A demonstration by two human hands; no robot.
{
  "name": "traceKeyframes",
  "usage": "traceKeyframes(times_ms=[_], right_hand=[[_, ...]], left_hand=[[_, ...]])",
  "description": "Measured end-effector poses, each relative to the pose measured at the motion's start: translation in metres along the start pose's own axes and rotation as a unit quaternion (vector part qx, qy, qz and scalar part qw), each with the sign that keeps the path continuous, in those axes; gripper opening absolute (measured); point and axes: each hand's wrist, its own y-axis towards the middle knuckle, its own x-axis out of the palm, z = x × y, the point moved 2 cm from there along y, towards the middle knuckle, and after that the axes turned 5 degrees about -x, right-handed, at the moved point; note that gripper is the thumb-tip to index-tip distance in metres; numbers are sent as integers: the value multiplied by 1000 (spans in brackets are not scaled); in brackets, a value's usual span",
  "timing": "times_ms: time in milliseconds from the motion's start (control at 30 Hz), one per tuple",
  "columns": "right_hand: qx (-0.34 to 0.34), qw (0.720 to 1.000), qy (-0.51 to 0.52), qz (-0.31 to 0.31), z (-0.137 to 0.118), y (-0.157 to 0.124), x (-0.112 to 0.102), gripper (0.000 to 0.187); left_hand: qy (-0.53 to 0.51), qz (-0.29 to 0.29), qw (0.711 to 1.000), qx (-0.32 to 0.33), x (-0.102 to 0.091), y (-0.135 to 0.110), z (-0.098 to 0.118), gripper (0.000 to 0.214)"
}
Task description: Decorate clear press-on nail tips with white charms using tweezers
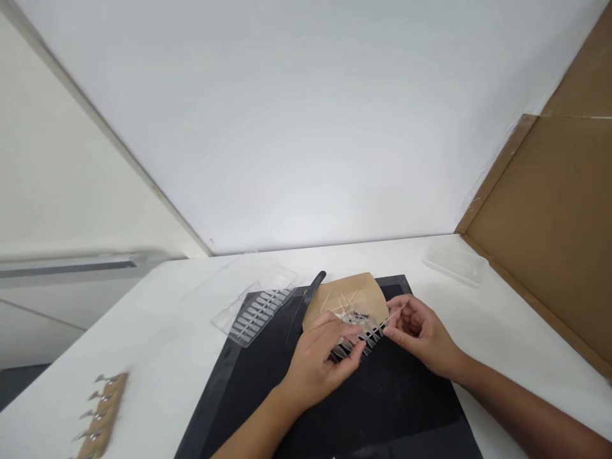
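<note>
A strip of clear false nail tips (371, 342) is stretched between my hands, just in front of a tan paper tray (344, 292). My left hand (325, 357) is closed on the strip's left part, and its fingers cover some of the tips. With thumb and fingers pinched, my right hand (419, 335) grips the strip's right end near the tray's edge. Thin sticks and small clear pieces (351, 312) lie inside the tray. To the left, more nail tips (262, 313) sit in rows in a clear plastic case.
A black mat (382, 408) covers the middle of the white table (157, 357). Beside the tray lies a dark nail file (306, 299). A clear plastic lid (456, 264) rests at the back right. At front left stands a wooden strip with several metal clips (102, 411). Cardboard (549, 236) borders the right.
</note>
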Motion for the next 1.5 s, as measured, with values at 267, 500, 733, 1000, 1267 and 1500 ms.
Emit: traceKeyframes(times_ms=[267, 500, 733, 1000, 1267, 1500], right_hand=[[-169, 975, -126, 67, 7, -6, 3, 67], [-249, 943, -220, 25, 2, -2, 0, 25], [-276, 933, -227, 28, 0, 0, -3, 22], [-278, 922, -269, 21, -1, 3, -7, 16], [-251, 918, -305, 25, 2, 3, -11, 12], [-270, 903, -329, -59, 8, 5, -28, 18]], left_hand=[[6, -1, 1000, 9, 0, 0, -2, 27], [31, -23, 999, 18, 0, -2, -3, 25], [62, -47, 996, 34, 0, -5, -5, 21], [87, -37, 994, 52, 0, -2, 0, 19], [93, -40, 994, 38, 0, -4, -2, 24], [108, -56, 992, 40, 1, -4, -3, 22]])
